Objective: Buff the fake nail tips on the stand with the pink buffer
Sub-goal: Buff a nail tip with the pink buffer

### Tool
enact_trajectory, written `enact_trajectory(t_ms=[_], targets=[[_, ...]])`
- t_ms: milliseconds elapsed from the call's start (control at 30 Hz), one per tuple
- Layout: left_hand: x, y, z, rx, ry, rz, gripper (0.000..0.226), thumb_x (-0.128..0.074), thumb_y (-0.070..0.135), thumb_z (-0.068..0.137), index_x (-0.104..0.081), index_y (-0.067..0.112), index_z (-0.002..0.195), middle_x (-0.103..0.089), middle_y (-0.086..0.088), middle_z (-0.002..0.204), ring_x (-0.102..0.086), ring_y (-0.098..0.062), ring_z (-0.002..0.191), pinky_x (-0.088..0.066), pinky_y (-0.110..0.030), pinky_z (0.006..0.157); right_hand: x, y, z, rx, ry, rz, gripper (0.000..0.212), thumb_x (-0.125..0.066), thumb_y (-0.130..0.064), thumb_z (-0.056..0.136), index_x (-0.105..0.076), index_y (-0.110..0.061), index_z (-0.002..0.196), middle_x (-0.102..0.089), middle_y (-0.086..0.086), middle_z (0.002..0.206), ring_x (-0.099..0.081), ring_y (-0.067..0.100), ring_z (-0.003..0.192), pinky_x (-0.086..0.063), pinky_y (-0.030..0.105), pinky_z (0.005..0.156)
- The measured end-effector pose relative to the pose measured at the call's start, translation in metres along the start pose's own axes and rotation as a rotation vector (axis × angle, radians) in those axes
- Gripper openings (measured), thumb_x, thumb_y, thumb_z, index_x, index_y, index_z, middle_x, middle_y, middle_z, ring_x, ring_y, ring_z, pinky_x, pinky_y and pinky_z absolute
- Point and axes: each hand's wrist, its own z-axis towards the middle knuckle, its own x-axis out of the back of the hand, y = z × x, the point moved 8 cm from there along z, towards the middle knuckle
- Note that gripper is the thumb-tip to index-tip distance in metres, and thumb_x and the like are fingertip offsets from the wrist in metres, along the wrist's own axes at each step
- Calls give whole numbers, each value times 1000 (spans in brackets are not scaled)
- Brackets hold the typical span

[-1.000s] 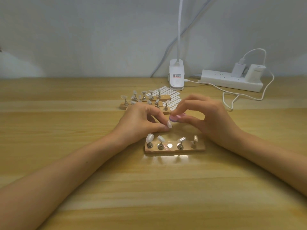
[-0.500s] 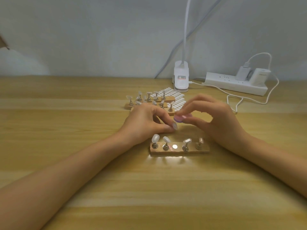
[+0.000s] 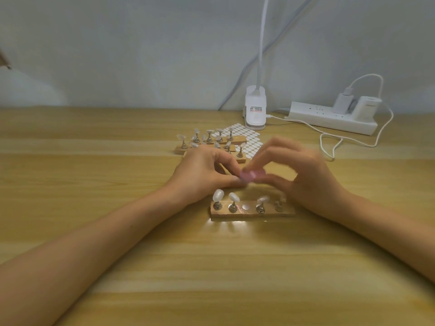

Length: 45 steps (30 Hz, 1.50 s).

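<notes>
Nearest us, a wooden stand is lying across the table, holding 4 pegs topped with nail tips and 1 bare spot in the middle. Just beyond it at 12 o'clock, our hands are meeting. Our right hand, at 1 o'clock, is pinching the pink buffer between thumb and fingertips. Our left hand, at 11 o'clock, is pressing its curled thumb and forefinger against the buffer's left end; whether they are gripping anything, we cannot tell. Farther at 12 o'clock, more stands are sitting beside a sticker sheet. A lamp clip is standing behind them, with a power strip at 2 o'clock.
</notes>
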Motion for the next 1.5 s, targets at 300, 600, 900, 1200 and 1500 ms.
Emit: enact_trajectory(t_ms=[300,600,900,1200,1500], targets=[[1,-1,0,-1,13,16,15,-87,25,75,-74,30,69,-63,21,52,-55,1,50,-41,-22,58,-7,-1,0,21,-55,-17,8,-72,-13,88,-73,-6,92,-63,7,93,-61,16,85,-47,24,78],[0,-1,0,2,15,16,12,-86,24,76,-76,27,71,-63,22,53,-57,1,53,-41,-21,60,1,9,1,-75,26,-11,7,-74,-12,86,-75,-8,91,-63,7,89,-61,19,81,-50,35,77],[0,-1,0,3,9,17,13,-86,22,76,-76,30,71,-65,22,56,-59,-3,58,-45,-25,63,6,6,0,-47,57,-62,6,-77,-12,84,-77,-8,88,-63,7,84,-60,18,76,-50,39,73],[1,0,0,8,14,35,13,-86,22,76,-77,30,72,-68,23,61,-69,-16,70,-54,-38,74,-1,27,-2,-223,0,75,25,-81,-13,81,-72,-11,105,-70,0,87,-65,12,82,-53,32,74],[1,0,0,-18,15,20,8,-86,27,75,-78,28,74,-66,23,58,-61,-7,58,-48,-30,63,6,10,0,-80,47,103,11,-75,-15,87,-74,-10,97,-73,-2,95,-68,18,89,-52,32,79]])
